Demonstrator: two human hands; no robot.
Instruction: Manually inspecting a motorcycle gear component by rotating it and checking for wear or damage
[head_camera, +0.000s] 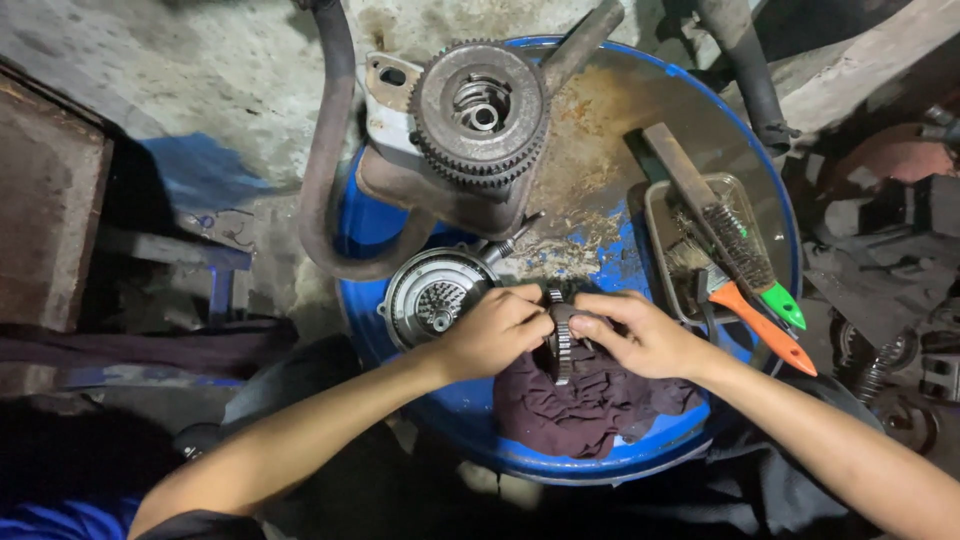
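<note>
The toothed ring gear (560, 335) stands on edge between both grips — left hand (492, 332) and right hand (640, 335) pinch its opposite faces, closed on it — dark rag (590, 405) directly beneath.

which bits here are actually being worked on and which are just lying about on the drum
In hand: toothed ring, held by left hand and right hand over dark rag.

Lying about: round hub, large gear assembly, tray, wire brush, orange-handled brush.
</note>
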